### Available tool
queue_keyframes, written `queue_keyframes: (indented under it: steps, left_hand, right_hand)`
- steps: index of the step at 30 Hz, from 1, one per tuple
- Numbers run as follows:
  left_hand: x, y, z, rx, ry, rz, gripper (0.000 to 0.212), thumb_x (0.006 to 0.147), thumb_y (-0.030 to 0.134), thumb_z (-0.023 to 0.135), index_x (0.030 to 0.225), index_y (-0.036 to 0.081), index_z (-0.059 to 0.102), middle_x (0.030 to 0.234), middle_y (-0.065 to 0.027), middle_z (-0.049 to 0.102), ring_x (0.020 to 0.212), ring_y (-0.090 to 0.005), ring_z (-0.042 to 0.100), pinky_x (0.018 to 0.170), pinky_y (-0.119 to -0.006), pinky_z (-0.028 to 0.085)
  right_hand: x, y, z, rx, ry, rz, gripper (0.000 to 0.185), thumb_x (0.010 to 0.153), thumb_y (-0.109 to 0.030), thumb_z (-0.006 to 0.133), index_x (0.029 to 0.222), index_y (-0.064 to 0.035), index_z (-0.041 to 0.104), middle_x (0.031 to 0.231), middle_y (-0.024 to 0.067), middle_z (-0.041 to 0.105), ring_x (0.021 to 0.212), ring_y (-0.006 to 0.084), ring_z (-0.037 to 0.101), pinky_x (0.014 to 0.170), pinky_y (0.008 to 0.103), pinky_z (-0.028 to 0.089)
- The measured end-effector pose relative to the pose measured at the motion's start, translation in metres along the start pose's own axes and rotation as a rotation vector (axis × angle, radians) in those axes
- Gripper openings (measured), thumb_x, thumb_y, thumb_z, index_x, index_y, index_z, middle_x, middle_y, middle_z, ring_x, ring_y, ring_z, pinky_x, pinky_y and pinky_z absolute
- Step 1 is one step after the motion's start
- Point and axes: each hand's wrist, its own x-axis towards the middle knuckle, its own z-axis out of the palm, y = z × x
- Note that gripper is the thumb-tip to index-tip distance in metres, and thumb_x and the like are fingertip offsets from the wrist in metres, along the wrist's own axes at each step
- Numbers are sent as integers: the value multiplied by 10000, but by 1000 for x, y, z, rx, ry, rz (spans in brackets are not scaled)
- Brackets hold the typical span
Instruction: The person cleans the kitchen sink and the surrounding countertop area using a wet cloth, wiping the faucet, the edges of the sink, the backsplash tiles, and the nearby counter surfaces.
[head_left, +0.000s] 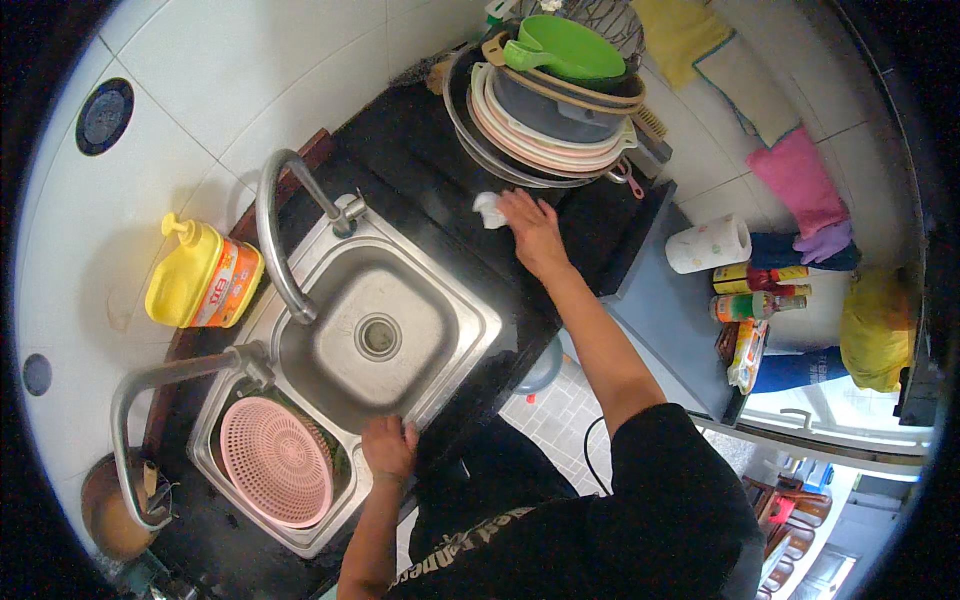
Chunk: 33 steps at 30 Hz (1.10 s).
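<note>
My right hand (534, 231) is on the black countertop (420, 176), with a crumpled white wipe, paper or cloth, (490, 211) at its fingertips. A stack of plastic basins and colanders (551, 124) stands just beyond that hand. My left hand (388, 448) rests on the near rim of the stainless-steel sink (484, 322), its fingers over the edge of the larger bowl. How tightly they are curled is hard to see. Beside this hand, a pink plastic colander (277, 461) sits in the smaller bowl. No water shows running from the curved faucet (274, 217).
A second faucet (142, 382) arches near a pot (116, 510) at lower left. Against the wall stands a yellow detergent jug (176, 289). A green dipper (574, 49) tops the stack. A paper towel roll (709, 244) and bottles (757, 306) occupy the grey counter (660, 330) at right.
</note>
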Motion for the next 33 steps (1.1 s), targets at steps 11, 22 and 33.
queue_keyframes:
  steps: [11,22,33]
  left_hand:
    - [0,4,1,-15,-59,6,249,748,296,582,815,62,530,748,-143,528,716,-325,523,635,-441,408]
    - [-1,-2,0,-16,-36,-5,242,730,298,597,773,64,552,732,-142,532,715,-322,523,637,-437,412]
    - [1,1,-7,3,-65,-44,291,741,353,591,732,63,556,719,-131,548,721,-309,537,647,-424,430]
  right_hand:
    - [3,171,8,-226,6,387,372,558,-22,637,928,1,609,993,214,583,987,368,537,805,436,451]
    - [3,-59,-8,318,-39,34,510,728,135,456,1188,-74,525,1119,186,556,1067,341,521,880,394,412]
    - [58,-86,70,50,-123,-130,452,837,-83,414,1289,-97,405,1394,154,304,1313,303,266,1072,477,191]
